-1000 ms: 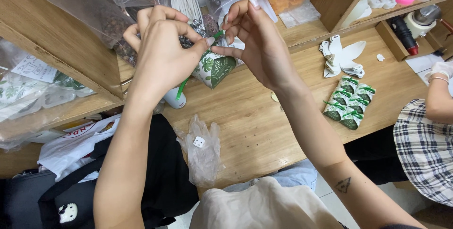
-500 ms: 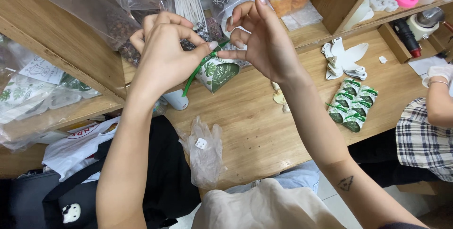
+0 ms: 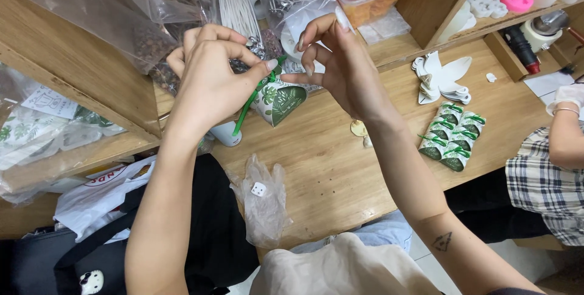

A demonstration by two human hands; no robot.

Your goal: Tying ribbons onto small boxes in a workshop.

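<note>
Left hand (image 3: 210, 82) pinches a green ribbon (image 3: 254, 97) shut between thumb and forefinger. Right hand (image 3: 340, 67) pinches the ribbon's knot atop a leaf-printed pouch (image 3: 278, 101), held above the worktop (image 3: 328, 167).

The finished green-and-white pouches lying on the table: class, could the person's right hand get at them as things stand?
Probably yes. The pouches lie on bare wooden table just beside the right forearm, with nothing over them. The right hand is busy with the green ribbon, which it would have to release first.

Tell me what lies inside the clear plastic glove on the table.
Inside the clear plastic glove shows one small white cube with dots, like a die. The crumpled folds could hide anything else.
</note>
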